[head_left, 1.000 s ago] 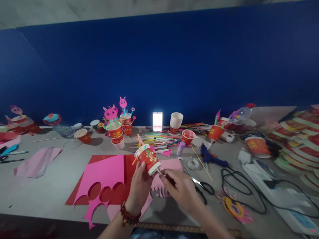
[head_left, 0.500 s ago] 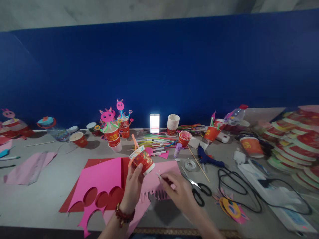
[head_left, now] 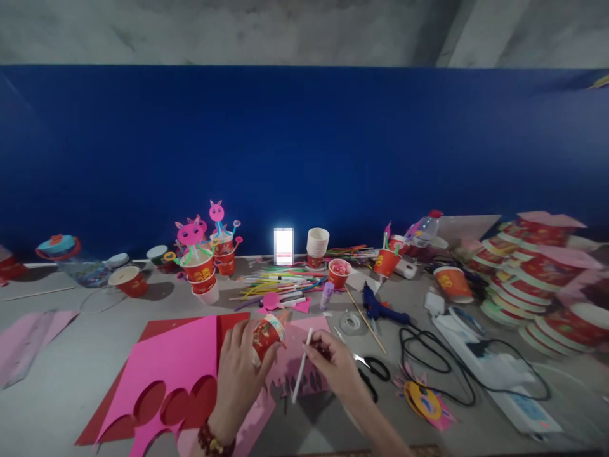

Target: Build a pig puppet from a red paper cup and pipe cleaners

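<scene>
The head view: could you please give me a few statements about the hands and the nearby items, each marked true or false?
1. The left hand holds a red cup. True.
2. The right hand holds a white stick. True.
3. The white stick is inside the red cup. False: it is held apart from the cup.
4. The bead bracelet is on the right wrist. False: it is on the left wrist.
5. The scissors lie to the right of the right hand. True.
6. The blue glue gun stands upright. False: it lies on the table.
</scene>
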`<state>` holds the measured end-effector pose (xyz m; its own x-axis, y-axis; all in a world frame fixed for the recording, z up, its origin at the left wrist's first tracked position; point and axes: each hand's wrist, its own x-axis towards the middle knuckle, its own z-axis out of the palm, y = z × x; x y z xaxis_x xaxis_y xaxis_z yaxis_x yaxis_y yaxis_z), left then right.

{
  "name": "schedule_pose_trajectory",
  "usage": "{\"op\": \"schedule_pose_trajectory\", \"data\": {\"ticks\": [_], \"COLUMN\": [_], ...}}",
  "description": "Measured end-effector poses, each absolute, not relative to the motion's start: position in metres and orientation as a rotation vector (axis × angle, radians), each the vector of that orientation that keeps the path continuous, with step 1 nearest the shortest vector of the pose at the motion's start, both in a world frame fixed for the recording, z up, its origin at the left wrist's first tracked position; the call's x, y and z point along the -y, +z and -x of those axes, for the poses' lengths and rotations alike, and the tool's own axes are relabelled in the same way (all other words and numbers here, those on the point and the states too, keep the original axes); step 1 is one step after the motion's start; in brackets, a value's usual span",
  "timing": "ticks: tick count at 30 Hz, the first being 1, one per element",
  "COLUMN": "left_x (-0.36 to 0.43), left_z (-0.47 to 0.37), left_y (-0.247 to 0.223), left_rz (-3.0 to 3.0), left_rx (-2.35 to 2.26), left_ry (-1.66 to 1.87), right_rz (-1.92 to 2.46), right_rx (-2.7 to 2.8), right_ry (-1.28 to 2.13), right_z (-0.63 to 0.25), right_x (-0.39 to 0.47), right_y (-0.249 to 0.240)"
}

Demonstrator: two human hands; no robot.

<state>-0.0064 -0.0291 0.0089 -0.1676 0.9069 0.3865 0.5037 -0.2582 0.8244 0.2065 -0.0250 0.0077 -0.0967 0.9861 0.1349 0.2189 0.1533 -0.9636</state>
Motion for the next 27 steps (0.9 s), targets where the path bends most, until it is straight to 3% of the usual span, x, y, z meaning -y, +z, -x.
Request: {"op": "schedule_pose_trajectory", "data": {"ticks": [8, 12, 15, 18, 22, 27], "left_x": [0.036, 0.035, 0.034, 0.032, 0.031, 0.034], "left_z": [-0.030, -0.034, -0.034, -0.032, -0.030, -0.035], "left_y": [0.022, 0.016, 0.016, 0.016, 0.014, 0.016], "left_rz": [-1.644, -1.685, -1.810, -2.050, -2.219, -2.196], "left_rx": [-1.159, -1.129, -1.085, -1.073, -1.082, -1.084], "left_ry": [1.245, 1.168, 1.168, 1.210, 1.228, 1.283], "right_rz": [1.153, 1.165, 1.311, 1.719, 1.942, 1.976], "right_rx": [1.405, 1.491, 1.779, 1.898, 1.874, 1.976], "right_ry": [1.246, 1.172, 0.888, 0.238, 0.021, -0.028], "right_z": [-0.193, -0.212, -0.259, -0.325, -0.390, -0.407], "right_x": [0.024, 0.026, 0.019, 0.000, -0.026, -0.045], "right_y": [0.020, 0.017, 0.018, 0.020, 0.008, -0.013]}}
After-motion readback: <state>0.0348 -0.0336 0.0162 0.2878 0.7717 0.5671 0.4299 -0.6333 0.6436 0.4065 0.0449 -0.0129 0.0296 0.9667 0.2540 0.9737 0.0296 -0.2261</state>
